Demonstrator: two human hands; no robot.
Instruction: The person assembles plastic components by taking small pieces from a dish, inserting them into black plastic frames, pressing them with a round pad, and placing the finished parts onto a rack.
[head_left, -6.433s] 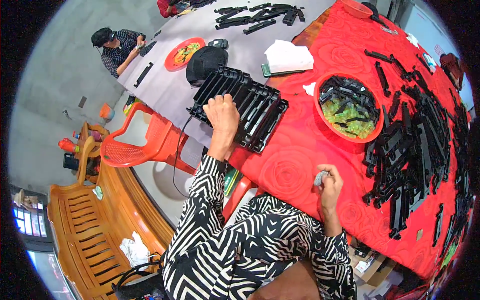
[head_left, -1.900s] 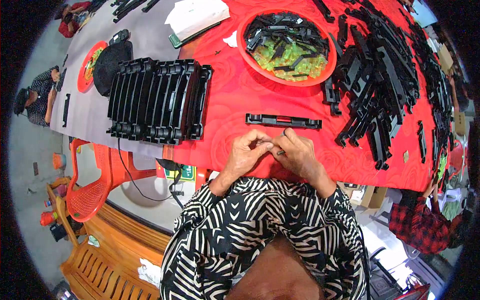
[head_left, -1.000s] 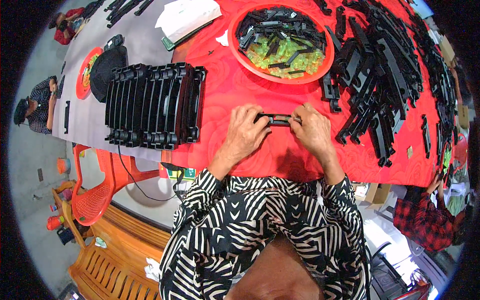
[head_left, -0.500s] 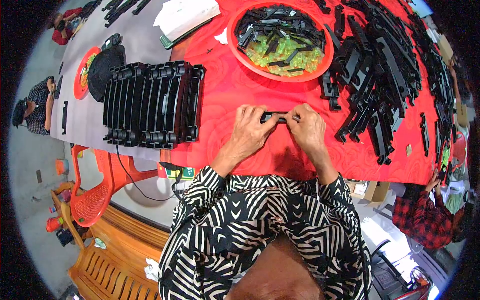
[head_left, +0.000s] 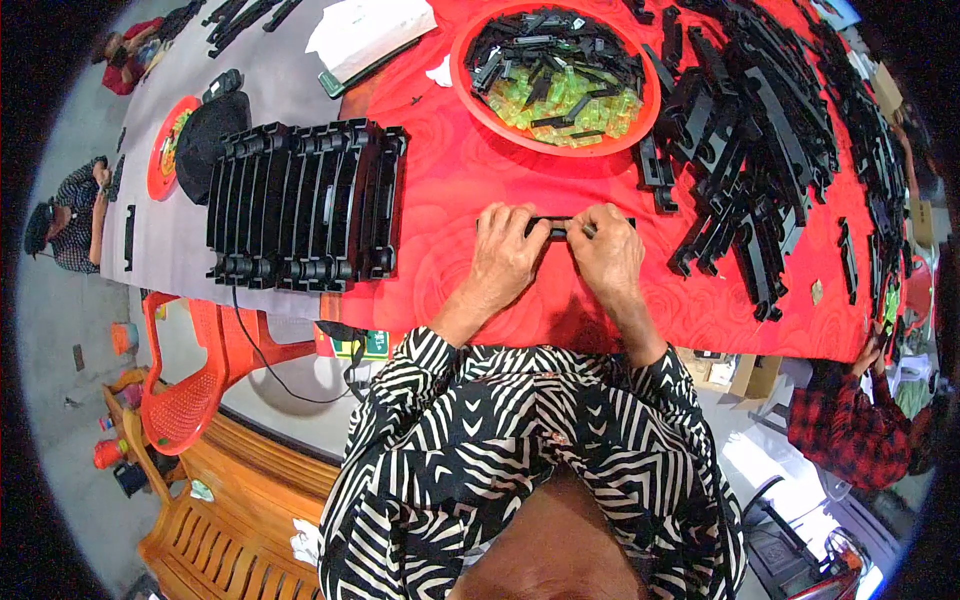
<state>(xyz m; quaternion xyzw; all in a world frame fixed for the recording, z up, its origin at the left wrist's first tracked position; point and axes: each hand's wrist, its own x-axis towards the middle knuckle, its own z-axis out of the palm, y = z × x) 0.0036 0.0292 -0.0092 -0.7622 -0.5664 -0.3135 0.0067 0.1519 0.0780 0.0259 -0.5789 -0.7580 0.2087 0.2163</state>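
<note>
Between my two hands, just over the red tablecloth, is a long narrow black plastic part (head_left: pixel 558 230). My left hand (head_left: pixel 503 248) grips its left end, thumb against the near side and fingers curled over it. At its right end my right hand (head_left: pixel 608 250) pinches it in the same way, and a bit of the part sticks out past the fingers. Fingers hide most of its shape. Beyond my hands stands a round red basin (head_left: pixel 652 115) with small black pieces and translucent yellow-green pieces in it.
A neat stack of black plastic parts (head_left: pixel 300 205) is on the left, beside a black cap (head_left: pixel 215 145). On the right lies a loose heap of long black parts (head_left: pixel 740 150). White paper (head_left: pixel 365 35) lies at the back. Other people sit at both sides; an orange chair (head_left: pixel 185 400) stands left.
My hands still hold the black part and have shifted slightly. More of the part shows past my right fingers. The whole view has tilted a little.
</note>
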